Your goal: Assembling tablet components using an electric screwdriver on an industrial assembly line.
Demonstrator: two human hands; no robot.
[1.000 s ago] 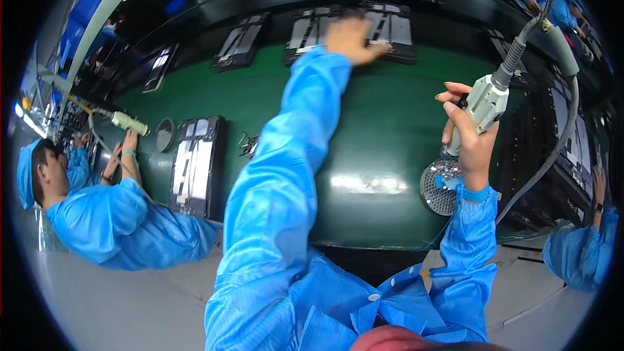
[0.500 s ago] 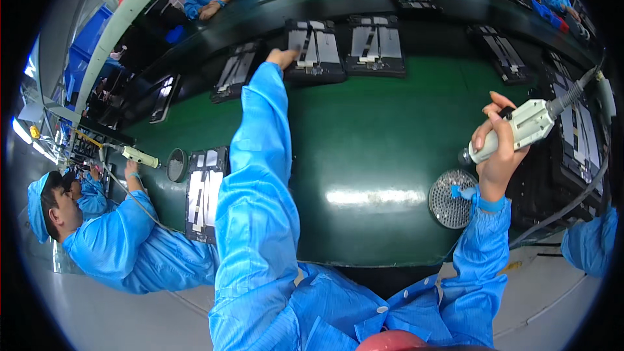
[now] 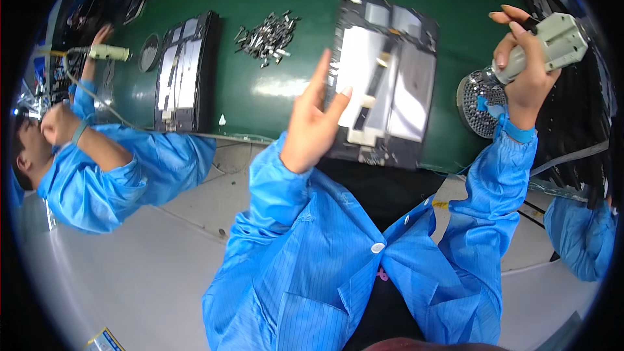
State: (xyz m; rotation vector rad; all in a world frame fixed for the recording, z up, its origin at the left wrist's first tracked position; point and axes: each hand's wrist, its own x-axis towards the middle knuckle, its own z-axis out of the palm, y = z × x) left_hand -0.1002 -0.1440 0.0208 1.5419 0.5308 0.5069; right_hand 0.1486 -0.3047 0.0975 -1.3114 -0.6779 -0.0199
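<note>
My left hand (image 3: 312, 120) grips the left edge of an opened tablet (image 3: 406, 84), its thumb over the top face and its fingers along the side. Black framing surrounds the tablet's pale battery panels, with dark strips running down the middle. It is at the table's near edge, right in front of me; whether it touches the top I cannot tell. A pale electric screwdriver (image 3: 559, 42) is in my right hand (image 3: 530, 84), the forefinger raised off it. The driver's tip end is over a round perforated screw tray (image 3: 478, 104) with a blue piece on it.
Left of the tablet lies a heap of small black and silver parts (image 3: 266, 38). A stack of similar tablets (image 3: 185, 71) stands further left, beside a small round dish (image 3: 150, 52). Another pale screwdriver (image 3: 109, 52) and a co-worker in blue (image 3: 123, 175) are at the left.
My left hand has come back from the tablets at the far side and now holds one close to me. The view has tilted down. My right hand keeps the screwdriver by the screw tray.
</note>
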